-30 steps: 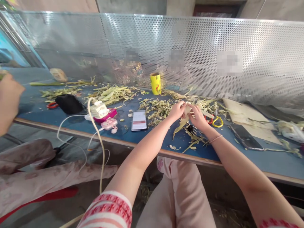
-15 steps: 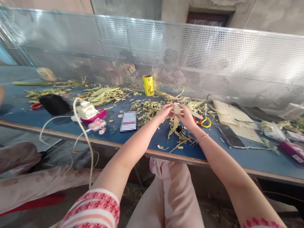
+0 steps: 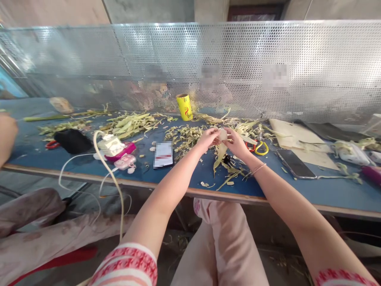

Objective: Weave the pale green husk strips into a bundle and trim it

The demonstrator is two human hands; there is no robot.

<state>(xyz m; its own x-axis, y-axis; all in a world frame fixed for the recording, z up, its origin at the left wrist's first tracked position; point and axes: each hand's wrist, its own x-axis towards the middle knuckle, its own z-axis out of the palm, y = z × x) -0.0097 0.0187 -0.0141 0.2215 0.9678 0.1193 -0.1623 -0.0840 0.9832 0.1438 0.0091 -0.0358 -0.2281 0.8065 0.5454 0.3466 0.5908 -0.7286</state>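
My left hand (image 3: 208, 140) and my right hand (image 3: 237, 145) meet over the table, fingers closed on a pale, folded corn husk strip (image 3: 222, 135) pinched between them. The fingertips partly cover it. A greenish-yellow tail of husk (image 3: 219, 155) hangs below the hands. Just right of my right hand lie scissors (image 3: 262, 148) with yellow and red handle loops. Shredded husk pieces (image 3: 187, 139) are spread to the left of my left hand, and more scraps (image 3: 233, 173) lie beneath both hands. Small black things (image 3: 227, 158) sit under the right hand.
On the blue table (image 3: 178, 180) stand a yellow roll (image 3: 185, 108), a card or phone (image 3: 163, 154), a power strip (image 3: 111, 146) with cables, a black pouch (image 3: 71, 140) and a dark phone (image 3: 296, 163). A perforated metal screen (image 3: 244, 55) runs behind. Another person's arm (image 3: 6, 137) is at left.
The view has shifted slightly, so the table things appear a little further right. Both hands keep hold of the husk strip, which now looks more rounded. The other person's arm shows more at left.
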